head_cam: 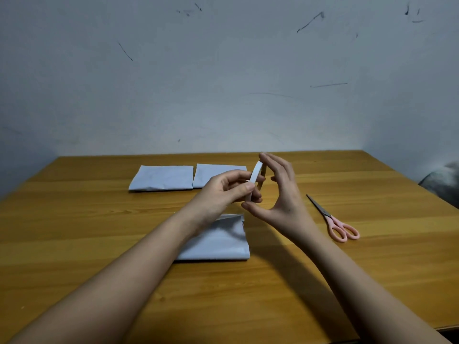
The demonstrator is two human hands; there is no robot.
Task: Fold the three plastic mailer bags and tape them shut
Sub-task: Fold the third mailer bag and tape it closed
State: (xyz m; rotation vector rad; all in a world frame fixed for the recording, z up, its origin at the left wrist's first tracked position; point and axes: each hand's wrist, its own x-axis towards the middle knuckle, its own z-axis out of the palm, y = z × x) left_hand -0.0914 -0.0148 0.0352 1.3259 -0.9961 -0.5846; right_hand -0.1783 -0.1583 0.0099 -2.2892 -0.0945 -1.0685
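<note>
Both hands are raised above the wooden counter (99, 219), meeting over its middle. Between them is a roll of white tape (255, 175), seen edge-on and tilted.

Left hand (223, 192): fingers curled, thumb and forefinger pinching the tape roll at its lower edge. Right hand (280, 192): fingers mostly straight, spread along the far side of the roll, thumb reaching under toward its bottom — touching or bracing it; whether it actually grips cannot be told from this angle.

Three white mailer bags lie flat on the counter, all folded:
- far left bag (162, 178), near the back edge
- far right bag (211, 173), just beside the first, edges nearly touching; its right part is hidden behind the left hand
- near bag (223, 242), directly below the hands, partly covered by the left forearm; its top edge looks creased and slightly lifted

No tape strip can be made out on any bag at this resolution.

Pink-handled scissors (332, 219) lie closed on the counter to the right of the right hand, blades pointing away and to the left, handles toward the person — apart from the bags and from both hands.

Behind the counter is a scuffed pale wall (223, 70). A blurred grey object (442, 180) sits at the right edge, unidentifiable.
</note>
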